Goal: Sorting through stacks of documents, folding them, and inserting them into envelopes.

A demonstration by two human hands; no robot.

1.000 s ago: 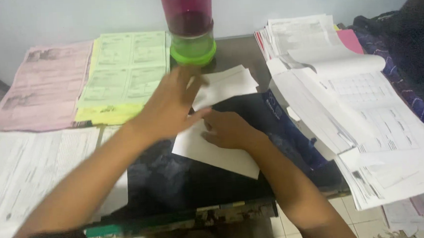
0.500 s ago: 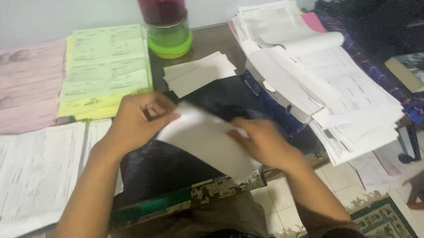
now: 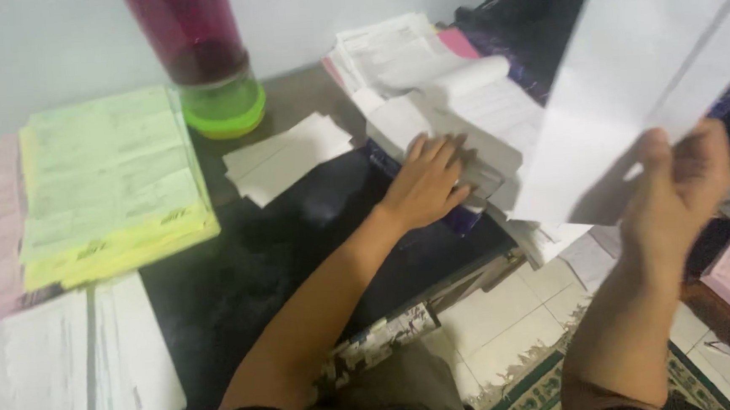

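Single head view, close, downward over desk [image 3: 299, 234]

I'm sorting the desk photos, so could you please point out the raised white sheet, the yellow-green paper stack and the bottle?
White sheet [image 3: 628, 87], head view, middle of the page.
Yellow-green paper stack [image 3: 106, 183], head view, top sheet.
Bottle [image 3: 223, 100], head view, green base.

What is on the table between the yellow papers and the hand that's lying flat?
A small stack of folded white slips lies on the dark tabletop between the yellow papers and the left hand; the head view shows it.
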